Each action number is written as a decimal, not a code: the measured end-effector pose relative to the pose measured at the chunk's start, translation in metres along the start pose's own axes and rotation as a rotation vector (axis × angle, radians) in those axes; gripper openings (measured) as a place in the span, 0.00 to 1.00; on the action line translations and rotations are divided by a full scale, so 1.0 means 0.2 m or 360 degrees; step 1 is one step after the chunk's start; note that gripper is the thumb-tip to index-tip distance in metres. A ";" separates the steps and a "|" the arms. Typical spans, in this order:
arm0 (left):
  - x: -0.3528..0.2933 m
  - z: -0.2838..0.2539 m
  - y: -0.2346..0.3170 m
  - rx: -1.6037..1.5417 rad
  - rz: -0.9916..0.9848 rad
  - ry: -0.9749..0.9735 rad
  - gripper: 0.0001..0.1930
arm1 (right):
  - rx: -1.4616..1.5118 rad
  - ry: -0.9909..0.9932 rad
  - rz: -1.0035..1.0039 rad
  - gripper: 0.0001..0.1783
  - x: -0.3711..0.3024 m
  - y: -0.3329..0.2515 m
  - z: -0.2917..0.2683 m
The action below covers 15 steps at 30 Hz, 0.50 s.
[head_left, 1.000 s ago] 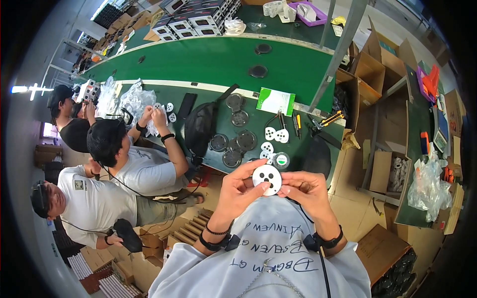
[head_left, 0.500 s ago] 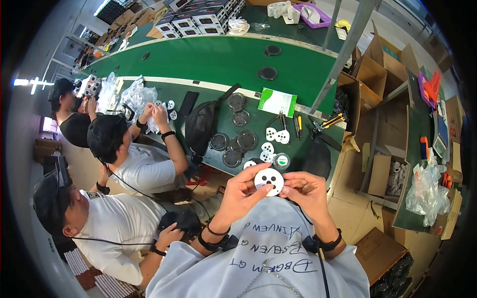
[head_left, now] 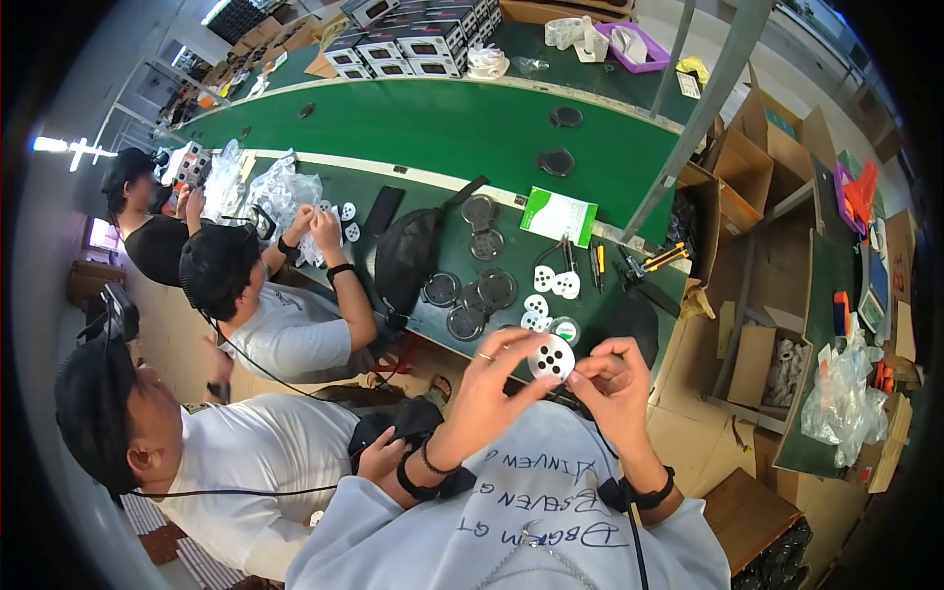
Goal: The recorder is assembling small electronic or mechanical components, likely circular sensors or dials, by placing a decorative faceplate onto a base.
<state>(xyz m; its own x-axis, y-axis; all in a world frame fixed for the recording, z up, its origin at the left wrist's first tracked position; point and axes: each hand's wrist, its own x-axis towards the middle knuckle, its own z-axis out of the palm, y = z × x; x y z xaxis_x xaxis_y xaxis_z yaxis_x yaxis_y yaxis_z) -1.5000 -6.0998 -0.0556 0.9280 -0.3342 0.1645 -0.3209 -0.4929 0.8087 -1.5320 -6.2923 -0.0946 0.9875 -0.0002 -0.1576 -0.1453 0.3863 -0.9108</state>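
Above the table's near edge, my left hand (head_left: 492, 388) grips a white round disc with black dots (head_left: 551, 360) by its rim, between thumb and fingers. The dotted face is turned up toward me. My right hand (head_left: 615, 383) is closed in a pinch, thumb and fingertips against the disc's lower right edge; whether a smaller piece sits between them is hidden. Just beyond lies a round container with a green and white label (head_left: 564, 331), partly covered by the disc. Similar white dotted pieces (head_left: 544, 279) lie behind it, with several black round parts (head_left: 497, 288) to the left.
A black bag (head_left: 405, 254), a green and white packet (head_left: 558, 217) and yellow-handled pliers (head_left: 665, 258) lie on the table. Black round parts (head_left: 556, 161) rest on the green belt (head_left: 413, 113). Co-workers (head_left: 265, 452) sit close at left; a metal post (head_left: 703, 118) stands at right.
Both hands and the disc have shifted slightly right in view. My left thumb has moved off the disc's face to its rim. The nearest co-worker leans closer, arm shifted.
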 end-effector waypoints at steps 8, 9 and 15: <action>-0.05 0.05 -0.11 -0.0877 -0.0497 -0.0495 0.14 | -0.0154 -0.0269 -0.0047 0.14 0.00 0.00 -0.02; -0.05 0.05 -0.13 -0.0746 -0.0465 -0.0448 0.11 | -0.0158 -0.0262 -0.0043 0.14 0.00 0.00 -0.03; 0.07 0.08 -0.44 -0.0582 -0.0511 0.0016 0.12 | -0.0368 -0.0074 -0.0039 0.13 0.01 0.05 -0.17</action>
<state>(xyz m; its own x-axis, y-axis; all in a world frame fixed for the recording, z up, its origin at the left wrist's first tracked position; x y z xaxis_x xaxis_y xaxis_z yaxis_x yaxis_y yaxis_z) -1.4612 -6.0738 -0.1323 0.9716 -0.2029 -0.1217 0.0676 -0.2547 0.9646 -1.5332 -6.3194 -0.1162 0.9919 0.0375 -0.1216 -0.1262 0.1653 -0.9781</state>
